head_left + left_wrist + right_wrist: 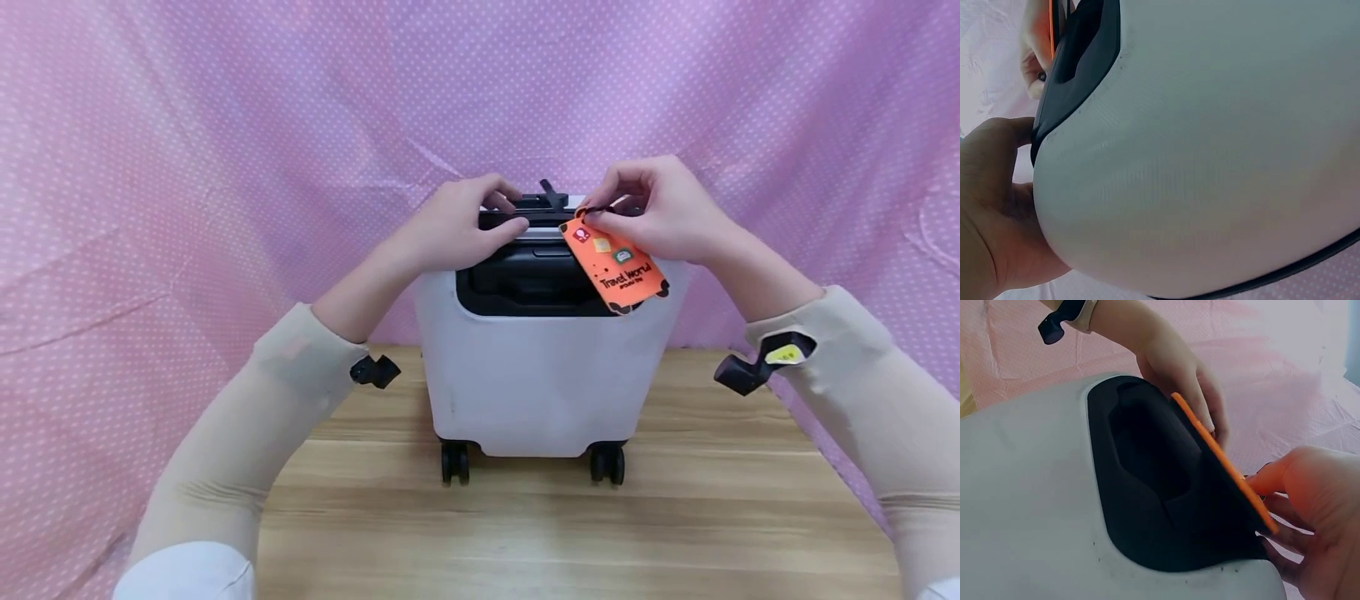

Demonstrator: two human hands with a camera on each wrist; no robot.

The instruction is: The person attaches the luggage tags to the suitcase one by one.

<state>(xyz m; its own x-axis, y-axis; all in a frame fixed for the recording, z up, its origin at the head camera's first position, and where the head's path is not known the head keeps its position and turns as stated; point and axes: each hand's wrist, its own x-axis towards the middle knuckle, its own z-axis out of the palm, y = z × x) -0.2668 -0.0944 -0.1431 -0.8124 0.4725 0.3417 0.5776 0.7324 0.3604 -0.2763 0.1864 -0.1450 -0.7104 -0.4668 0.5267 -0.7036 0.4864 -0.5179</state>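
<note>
An upright white suitcase (543,379) stands with its black top section (525,271) toward me. My right hand (663,208) pinches an orange luggage tag (618,267) by the black strap at its upper end. The tag hangs over the right part of the recessed black handle area, its printed face showing in the head view; in the right wrist view the tag appears edge-on. At the suitcase's top left rests my left hand (476,221), thumb and bent fingers apart with nothing between them. A short black strap end (551,193) sticks up between both hands.
Black caster wheels (455,462) hold the suitcase on a wood-grain surface (555,533). Behind it hangs a pink-purple polka-dot cloth (480,92). Each forearm carries a small black camera mount, such as the right one (761,362).
</note>
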